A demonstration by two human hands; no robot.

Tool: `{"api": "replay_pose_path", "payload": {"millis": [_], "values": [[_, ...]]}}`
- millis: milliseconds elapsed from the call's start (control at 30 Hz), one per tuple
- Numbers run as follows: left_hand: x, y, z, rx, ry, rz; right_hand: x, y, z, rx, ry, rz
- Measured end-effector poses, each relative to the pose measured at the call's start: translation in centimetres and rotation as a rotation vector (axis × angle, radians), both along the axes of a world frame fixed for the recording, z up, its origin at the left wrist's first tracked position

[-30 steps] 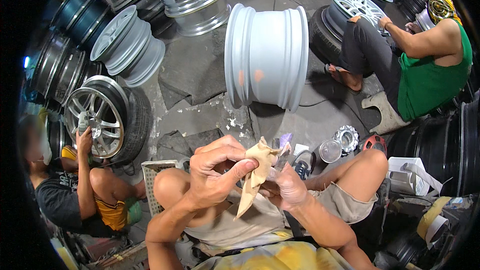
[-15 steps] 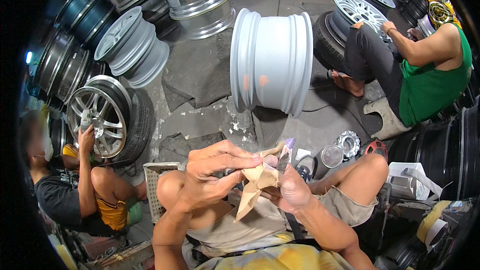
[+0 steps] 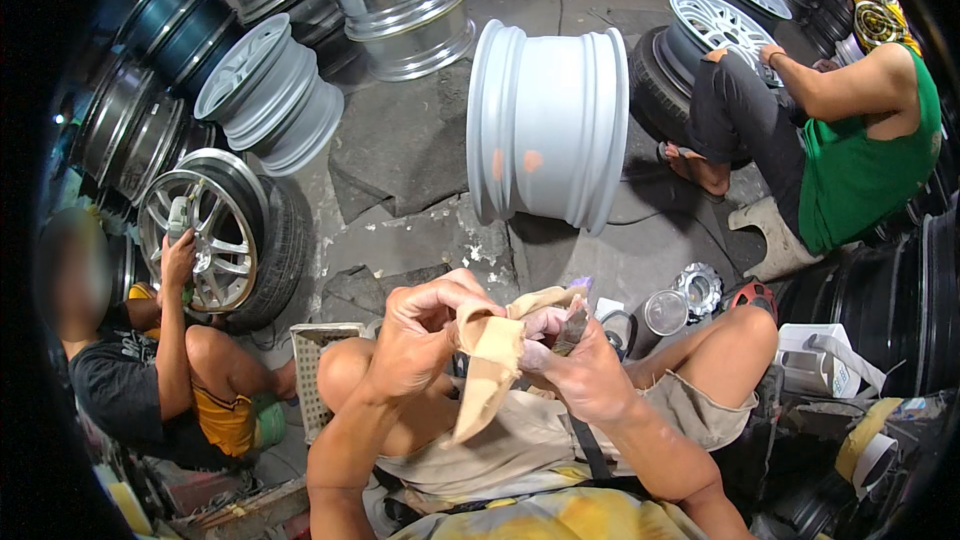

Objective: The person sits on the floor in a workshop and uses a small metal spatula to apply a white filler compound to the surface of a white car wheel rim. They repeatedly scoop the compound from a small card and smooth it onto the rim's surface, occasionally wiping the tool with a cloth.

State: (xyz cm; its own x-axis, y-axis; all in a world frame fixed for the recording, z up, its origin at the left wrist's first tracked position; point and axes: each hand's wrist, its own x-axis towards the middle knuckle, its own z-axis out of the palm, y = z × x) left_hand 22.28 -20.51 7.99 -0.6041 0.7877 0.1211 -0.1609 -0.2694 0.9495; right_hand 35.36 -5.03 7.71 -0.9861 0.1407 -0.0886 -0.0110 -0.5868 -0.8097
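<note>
Above my lap, a creased tan piece of sandpaper (image 3: pixel 492 360) with ragged edges is held between both hands. Fingers of my left hand (image 3: pixel 420 335) pinch its folded upper left part, and a pointed flap hangs below. My right hand (image 3: pixel 592 372), with whitish dust on its fingers, is closed at the right side of the sheet. A crumpled silvery and purple scrap also shows by the right thumb; its kind I cannot tell. Beyond my hands, a pale grey wheel rim (image 3: pixel 550 130) with orange patches rests on its tread side on the floor.
To the left, a co-worker (image 3: pixel 130 380) holds a tool against a spoked wheel (image 3: pixel 200 240). Another person (image 3: pixel 860 140) sits at the right by a grey rim (image 3: pixel 720 25) on a tire. A clear jar (image 3: pixel 665 312), a white container (image 3: pixel 815 360) and a basket (image 3: pixel 318 370) stand near my knees.
My hands have drawn slightly apart, and the sandpaper between them has turned and curled at its left. The left co-worker's head and tool have shifted a little.
</note>
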Motion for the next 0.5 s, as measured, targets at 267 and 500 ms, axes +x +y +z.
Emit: {"api": "replay_pose_path", "payload": {"millis": [267, 500], "values": [[-0.9, 0.8, 2.0, -0.058, 0.387, 0.028, 0.4, -0.1, 0.6, -0.44, -0.144, 0.105], [-0.4, 0.8, 0.2, -0.23, 0.388, 0.135, -0.3, -0.2, -0.9, 0.314, -0.088, -0.059]]}}
